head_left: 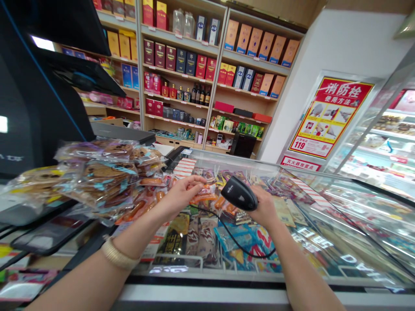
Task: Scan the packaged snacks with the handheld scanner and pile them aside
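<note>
Head view: scanner (pixel 239 193) is wrapped by right grip (pixel 263 206), presumably for steadiness. Left of scanner, orange packet (pixel 206 192) is pinched by left grip (pixel 190 189).

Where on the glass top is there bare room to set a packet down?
The glass top looks free right of the right forearm, and between both forearms, where only the black cable passes; goods show beneath. It is crowded at left: bagged food piles up towards the left hand, which holds an orange packet.

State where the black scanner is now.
In the head view, the black scanner is just right of centre, in the right hand, over the glass-topped case, beside the orange packet at the left hand.
</note>
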`<state>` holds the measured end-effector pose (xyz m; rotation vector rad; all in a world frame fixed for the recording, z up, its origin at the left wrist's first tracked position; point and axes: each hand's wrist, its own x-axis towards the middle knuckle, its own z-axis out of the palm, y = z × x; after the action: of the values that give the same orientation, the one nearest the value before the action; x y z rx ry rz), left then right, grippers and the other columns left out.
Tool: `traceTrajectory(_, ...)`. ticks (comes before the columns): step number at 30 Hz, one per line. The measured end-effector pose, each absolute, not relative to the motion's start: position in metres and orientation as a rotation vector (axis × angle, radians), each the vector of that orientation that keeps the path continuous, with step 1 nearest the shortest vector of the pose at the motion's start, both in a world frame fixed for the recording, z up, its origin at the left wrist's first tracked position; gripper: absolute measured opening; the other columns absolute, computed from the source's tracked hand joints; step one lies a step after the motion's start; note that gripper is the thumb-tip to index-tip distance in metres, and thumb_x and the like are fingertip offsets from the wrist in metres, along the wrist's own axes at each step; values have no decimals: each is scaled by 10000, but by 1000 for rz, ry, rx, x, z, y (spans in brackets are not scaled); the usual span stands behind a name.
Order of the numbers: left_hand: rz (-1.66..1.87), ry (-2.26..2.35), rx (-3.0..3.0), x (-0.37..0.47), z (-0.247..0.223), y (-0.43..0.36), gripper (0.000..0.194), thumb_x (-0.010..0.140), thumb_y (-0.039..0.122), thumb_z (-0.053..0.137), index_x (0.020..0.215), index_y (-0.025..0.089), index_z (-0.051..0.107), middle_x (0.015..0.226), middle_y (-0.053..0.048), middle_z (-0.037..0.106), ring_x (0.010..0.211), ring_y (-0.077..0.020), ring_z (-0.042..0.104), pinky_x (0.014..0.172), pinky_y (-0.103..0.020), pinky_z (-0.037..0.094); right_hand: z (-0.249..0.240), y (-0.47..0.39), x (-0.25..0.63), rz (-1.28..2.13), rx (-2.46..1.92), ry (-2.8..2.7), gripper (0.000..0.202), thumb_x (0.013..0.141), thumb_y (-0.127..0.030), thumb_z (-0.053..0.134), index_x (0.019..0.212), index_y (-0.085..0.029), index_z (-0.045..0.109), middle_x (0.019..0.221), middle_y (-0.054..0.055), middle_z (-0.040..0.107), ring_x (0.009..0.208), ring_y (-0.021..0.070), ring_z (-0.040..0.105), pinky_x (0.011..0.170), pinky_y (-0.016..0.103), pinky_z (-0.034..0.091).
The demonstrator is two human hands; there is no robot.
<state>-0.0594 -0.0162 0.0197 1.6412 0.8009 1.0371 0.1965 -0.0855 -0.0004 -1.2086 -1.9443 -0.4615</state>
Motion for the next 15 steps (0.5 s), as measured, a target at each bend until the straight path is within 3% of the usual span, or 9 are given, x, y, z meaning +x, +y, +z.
traceTrajectory(5, 1212, 947, 1694, -61, 20, -14, 329, 683, 437, 660, 861, 162, 637, 704, 10, 640, 639, -149, 577, 580, -245, 446, -3, -86, 197, -415, -1242, -2028, 183, 727, -281, 643, 892, -204, 657, 785, 60, 684, 725, 210, 624, 675, 315, 467)
traceTrajectory(15, 1225, 1002, 1723, -62, 27, -13, 322, 666, 473, 644, 771, 171, 613, 666, 22, 616, 620, -149, 556, 600, -255, 437, 0, -88, 188, -353, -1268, -2127, 206, 689, -203, 582, 876, -205, 669, 807, 55, 705, 731, 199, 637, 666, 288, 459)
